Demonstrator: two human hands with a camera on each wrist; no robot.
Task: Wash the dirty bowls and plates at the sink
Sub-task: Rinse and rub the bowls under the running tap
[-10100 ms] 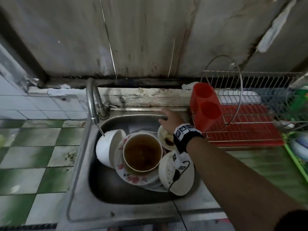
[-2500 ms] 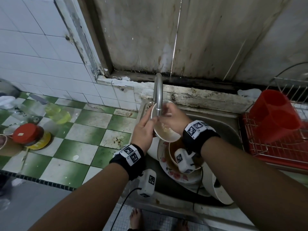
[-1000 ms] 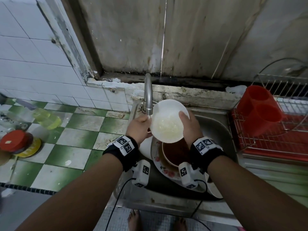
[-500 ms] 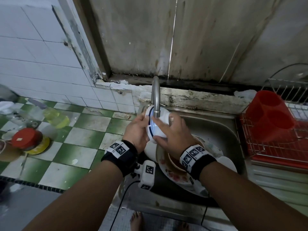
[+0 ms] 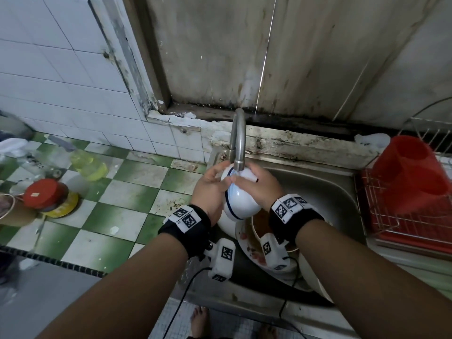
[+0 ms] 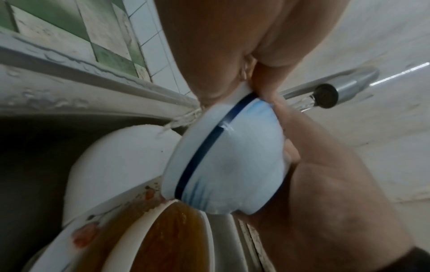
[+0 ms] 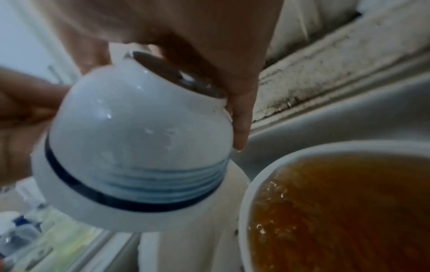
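Note:
Both hands hold a small white bowl (image 5: 241,203) with a dark blue band under the tap (image 5: 238,143), turned on its side with its foot up and to the right. My left hand (image 5: 209,189) grips the rim side (image 6: 235,103). My right hand (image 5: 256,187) curls over the foot and wall (image 7: 139,143). Water runs from the spout (image 6: 325,92) onto the bowl. Below it in the sink (image 5: 325,189) stands a bowl of brown liquid (image 5: 259,226) on a floral plate (image 5: 245,248). A white bowl (image 6: 116,156) lies on its side at the left.
A further white bowl (image 5: 311,275) leans at the sink's front right. A red dish rack (image 5: 403,223) with a red cup holder (image 5: 413,172) stands to the right. Jars and a bottle (image 5: 88,165) crowd the green-checked counter (image 5: 127,216) on the left.
One second ago the bowl's inside faced me; both hands have turned it so its outside and foot are under the water. Ten seconds ago only the right hand was in the sink.

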